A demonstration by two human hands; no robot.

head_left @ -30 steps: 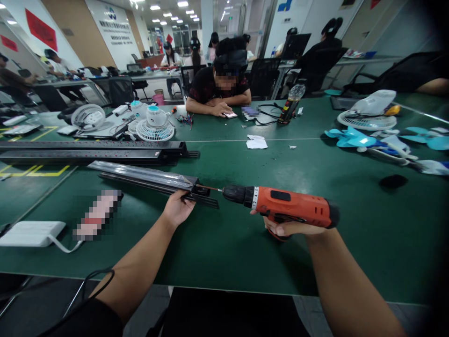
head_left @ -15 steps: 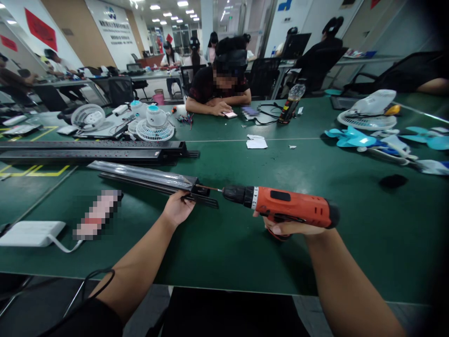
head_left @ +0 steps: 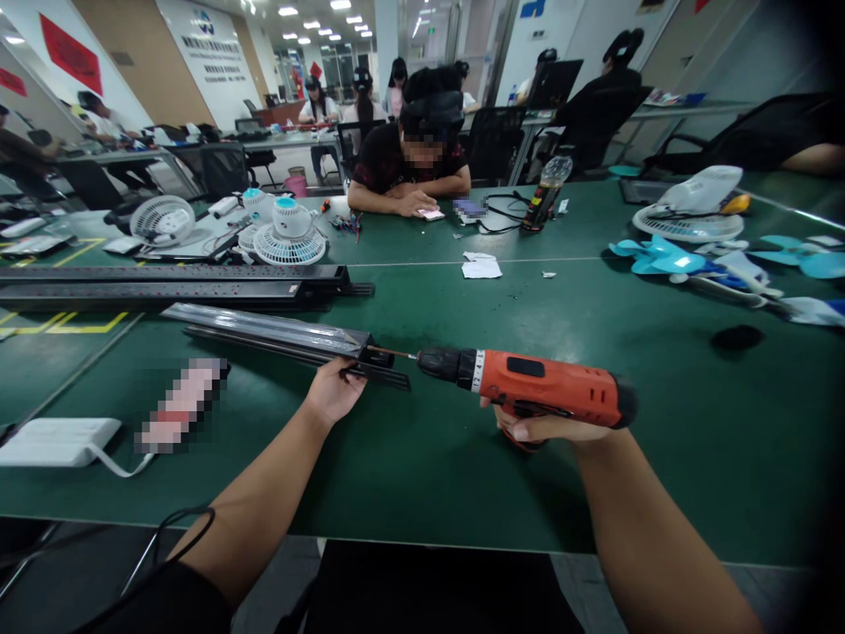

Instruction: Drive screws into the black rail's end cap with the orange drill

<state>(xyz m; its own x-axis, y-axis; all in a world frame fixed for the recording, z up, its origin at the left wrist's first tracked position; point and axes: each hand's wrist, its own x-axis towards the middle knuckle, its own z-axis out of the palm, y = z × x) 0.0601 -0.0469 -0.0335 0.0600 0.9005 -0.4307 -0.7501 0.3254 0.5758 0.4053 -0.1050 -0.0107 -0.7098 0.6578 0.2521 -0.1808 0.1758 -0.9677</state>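
Head-worn view, facing forward and down, close over green table (head_left: 422,475)

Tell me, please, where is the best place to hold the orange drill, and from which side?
Probably the handle under the orange drill, from below on the near side, as the right hand grips it now. The body lies level, its bit pointing left into the end of the black rail, which the left hand steadies, so the handle is likely the one part a fist can close around.

Green worktable (head_left: 660,458), black office chairs (head_left: 228,167), bright ceiling lights (head_left: 288,11)
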